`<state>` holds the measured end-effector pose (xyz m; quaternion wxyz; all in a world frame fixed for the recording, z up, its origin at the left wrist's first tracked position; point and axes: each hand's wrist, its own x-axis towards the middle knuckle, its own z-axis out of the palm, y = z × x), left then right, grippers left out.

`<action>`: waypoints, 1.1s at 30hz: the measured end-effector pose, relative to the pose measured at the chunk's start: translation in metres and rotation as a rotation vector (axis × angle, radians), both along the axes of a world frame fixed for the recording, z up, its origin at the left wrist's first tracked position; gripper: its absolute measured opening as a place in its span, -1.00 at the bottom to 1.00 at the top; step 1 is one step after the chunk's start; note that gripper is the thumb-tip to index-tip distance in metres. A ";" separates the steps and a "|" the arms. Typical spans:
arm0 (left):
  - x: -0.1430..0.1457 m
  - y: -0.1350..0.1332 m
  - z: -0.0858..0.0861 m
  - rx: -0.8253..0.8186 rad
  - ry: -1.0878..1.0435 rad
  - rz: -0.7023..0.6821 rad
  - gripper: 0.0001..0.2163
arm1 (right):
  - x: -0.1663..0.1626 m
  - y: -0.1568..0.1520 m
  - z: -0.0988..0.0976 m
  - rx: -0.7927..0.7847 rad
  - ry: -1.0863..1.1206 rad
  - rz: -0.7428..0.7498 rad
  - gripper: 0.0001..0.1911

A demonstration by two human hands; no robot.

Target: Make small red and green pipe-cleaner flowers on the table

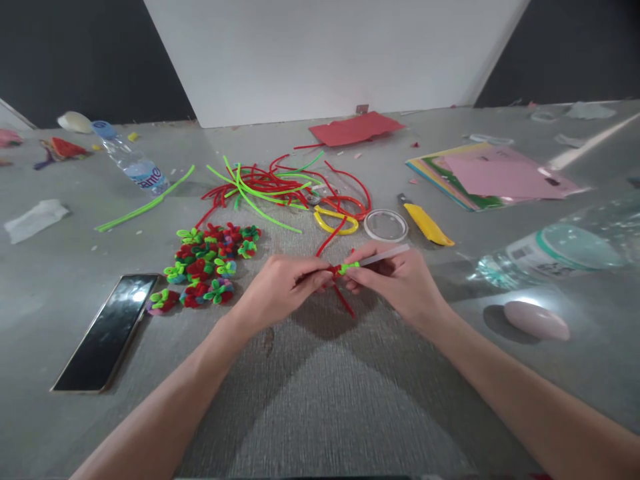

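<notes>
Both forearms reach inward from the lower corners and nearly meet over the counter (300, 427), wrists fairly straight and knuckles uppermost. The left hand (280, 283) has its thumb and forefinger drawn together, its grip pinched on the red part of a small fuzzy piece (349, 268) between the two hands. The right hand (407, 280) curls in from the other side, its grip closed on the bright green part, thumb in front; a pale, straight strip (387, 255) lies across its fingers. A thin red stem (345, 303) slants out below the fingertips. Left of the hands sits a cluster of plush, looped shapes (200, 267) in red, green and blue. Beyond lies a tangle of fuzzy, bendable stems (265, 183), touching scissors (340, 230) with smooth yellow and red loops. Beside these are a round, glossy tape roll (367, 225) and a ridged yellow cutter (427, 223).
</notes>
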<state>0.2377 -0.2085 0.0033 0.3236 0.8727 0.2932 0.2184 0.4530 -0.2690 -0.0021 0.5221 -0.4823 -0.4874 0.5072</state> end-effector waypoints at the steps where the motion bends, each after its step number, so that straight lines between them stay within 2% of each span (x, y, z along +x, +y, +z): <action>1: 0.000 0.000 0.000 -0.024 -0.008 0.001 -0.74 | 0.000 0.000 0.000 -0.014 0.002 0.009 -0.90; 6: 0.002 -0.001 -0.001 -0.104 -0.040 0.014 -0.84 | -0.003 -0.002 0.000 -0.080 0.046 0.021 -0.86; 14: 0.004 -0.005 0.001 0.014 -0.078 0.040 -0.88 | -0.006 -0.003 -0.004 -0.130 0.155 -0.005 -0.86; 22: 0.004 -0.007 0.007 -0.235 -0.107 0.041 -0.86 | 0.001 -0.002 0.000 -0.059 0.092 0.075 -0.90; 26: 0.003 -0.006 0.005 -0.197 -0.120 0.029 -0.90 | 0.001 -0.001 -0.001 -0.102 0.144 0.065 -0.85; 33: 0.003 -0.006 0.000 -0.012 -0.118 0.017 -0.94 | -0.004 -0.004 -0.005 -0.221 0.254 0.017 -0.82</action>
